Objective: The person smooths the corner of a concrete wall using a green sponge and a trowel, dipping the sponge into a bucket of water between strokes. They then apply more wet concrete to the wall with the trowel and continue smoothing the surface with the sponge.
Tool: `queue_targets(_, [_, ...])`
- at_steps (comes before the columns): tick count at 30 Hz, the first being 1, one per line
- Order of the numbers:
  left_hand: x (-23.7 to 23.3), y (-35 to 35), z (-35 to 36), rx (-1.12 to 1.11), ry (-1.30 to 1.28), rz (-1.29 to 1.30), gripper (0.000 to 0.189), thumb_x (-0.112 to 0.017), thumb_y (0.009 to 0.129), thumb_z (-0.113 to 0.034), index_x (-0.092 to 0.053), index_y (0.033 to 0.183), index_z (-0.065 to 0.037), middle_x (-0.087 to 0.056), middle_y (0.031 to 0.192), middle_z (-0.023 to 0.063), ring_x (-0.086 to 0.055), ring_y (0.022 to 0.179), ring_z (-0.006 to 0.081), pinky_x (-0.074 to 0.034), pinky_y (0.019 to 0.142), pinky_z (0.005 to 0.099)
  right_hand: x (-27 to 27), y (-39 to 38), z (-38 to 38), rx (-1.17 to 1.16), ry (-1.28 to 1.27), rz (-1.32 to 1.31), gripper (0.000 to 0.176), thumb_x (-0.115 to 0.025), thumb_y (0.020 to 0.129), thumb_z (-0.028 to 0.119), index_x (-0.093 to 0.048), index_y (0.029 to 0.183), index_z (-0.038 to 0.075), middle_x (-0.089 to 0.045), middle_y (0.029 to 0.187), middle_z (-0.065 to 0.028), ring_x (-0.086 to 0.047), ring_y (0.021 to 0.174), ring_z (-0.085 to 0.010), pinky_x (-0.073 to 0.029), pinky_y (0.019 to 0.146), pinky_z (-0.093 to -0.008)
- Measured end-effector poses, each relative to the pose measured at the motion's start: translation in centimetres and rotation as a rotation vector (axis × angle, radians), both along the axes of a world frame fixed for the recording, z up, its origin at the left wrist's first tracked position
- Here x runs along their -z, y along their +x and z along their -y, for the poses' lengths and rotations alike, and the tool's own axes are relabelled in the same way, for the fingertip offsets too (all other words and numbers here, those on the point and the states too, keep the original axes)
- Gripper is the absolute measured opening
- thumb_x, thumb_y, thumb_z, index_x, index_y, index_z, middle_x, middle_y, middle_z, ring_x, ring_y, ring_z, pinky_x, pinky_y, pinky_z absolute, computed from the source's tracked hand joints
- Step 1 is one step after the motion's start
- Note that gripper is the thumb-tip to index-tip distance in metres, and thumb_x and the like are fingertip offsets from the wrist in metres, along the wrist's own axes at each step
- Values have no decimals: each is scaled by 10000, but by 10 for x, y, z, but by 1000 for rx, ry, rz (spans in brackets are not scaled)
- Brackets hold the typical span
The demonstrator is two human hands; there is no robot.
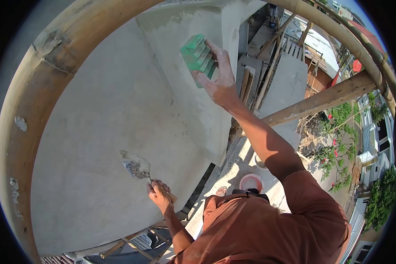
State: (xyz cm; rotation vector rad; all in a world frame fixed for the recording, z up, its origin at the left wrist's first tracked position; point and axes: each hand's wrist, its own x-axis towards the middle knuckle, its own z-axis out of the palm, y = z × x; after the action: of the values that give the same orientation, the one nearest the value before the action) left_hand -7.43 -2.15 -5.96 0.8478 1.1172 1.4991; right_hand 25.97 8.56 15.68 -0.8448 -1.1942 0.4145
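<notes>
My left hand (161,194) is closed around the wooden handle of a pointed trowel (137,167). Grey mortar coats the trowel's blade, which lies over the lower part of a smooth grey plastered wall (97,110). Higher up, my right hand (218,81) grips a green block with stepped ridges (199,60), thumb on one side and fingers on the other. The block is right at a lighter, damp-looking plastered face (185,75) beside the wall's corner edge. Whitish residue covers the right hand's fingers.
A thick bamboo pole (53,83) curves along the left and top. Another pole (321,101) crosses at right. By my feet is a pink bucket (251,182) on a pale walkway. Planks (247,83), a grey panel (287,77) and flowering plants (341,132) lie beyond.
</notes>
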Motion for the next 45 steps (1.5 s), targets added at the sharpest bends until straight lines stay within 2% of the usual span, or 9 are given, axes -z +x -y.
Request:
queue_targets(2, [1,-4,7,-6,-11,3,183,-528,1005,-237,-472,1029,-64,-520,797,34,-509,571,123,-424,497,270,-18,-2,-20,676,193,630,754,-723,761,124,-449,1463,110,-502,1330,-130,-465,1207,-321,-366,1047,-428])
queue_targets(3, [2,-4,10,-9,-25,6,185,-528,1004,-239,-474,1024,-63,-519,793,34,-508,568,122,-424,494,270,-24,-2,-30,675,204,637,754,-723,761,124,-449,1463,110,-502,1330,-130,-465,1207,-321,-366,1047,-428])
queue_targets(5, [7,-5,14,-22,-39,13,180,-524,1005,-237,-476,1013,-63,-518,786,35,-509,560,124,-422,485,271,-33,0,-49,962,283,910,799,-712,704,106,-467,1464,137,-504,1341,-119,-471,1192,-319,-357,1024,-433])
queue_targets(11, [20,-9,24,-50,-67,-3,162,-507,1011,-222,-477,971,-67,-514,755,37,-515,529,130,-409,453,269,-43,8,-82,1138,312,1058,702,-667,753,125,-510,1436,98,-515,1372,-67,-489,1171,-278,-361,1000,-445])
queue_targets(21, [29,-18,19,-63,-42,-4,158,-515,1012,-216,-469,968,-72,-512,745,29,-514,540,121,-419,467,269,-41,6,-90,1158,247,1035,684,-660,759,129,-514,1423,52,-518,1371,-80,-483,1191,-284,-358,1013,-445])
queue_targets(23, [28,-20,17,-61,-51,-17,160,-508,1020,-217,-472,973,-68,-509,744,30,-510,553,119,-423,478,269,-33,4,-94,1082,214,1007,774,-693,691,119,-492,1437,72,-498,1382,-72,-465,1210,-288,-335,1036,-462])
queue_targets(29, [23,-20,17,-37,-48,-26,201,-548,1014,-274,-491,1010,-81,-508,760,5,-494,571,102,-424,512,265,-41,-3,-81,998,208,892,785,-696,692,155,-478,1440,61,-494,1368,-102,-435,1235,-324,-313,1048,-487])
queue_targets(33, [22,-19,17,-66,-56,-38,167,-506,1025,-215,-471,971,-60,-497,737,31,-500,547,121,-420,487,268,-53,0,-86,1085,232,889,796,-698,685,163,-474,1442,62,-496,1360,-105,-430,1238,-334,-308,1051,-489])
queue_targets(45, [24,-21,19,-83,-62,-50,154,-504,1008,-210,-469,959,-68,-499,732,32,-500,530,126,-408,463,270,-36,-17,-104,940,133,875,731,-663,677,152,-517,1379,10,-504,1319,-123,-440,1192,-322,-317,1026,-496])
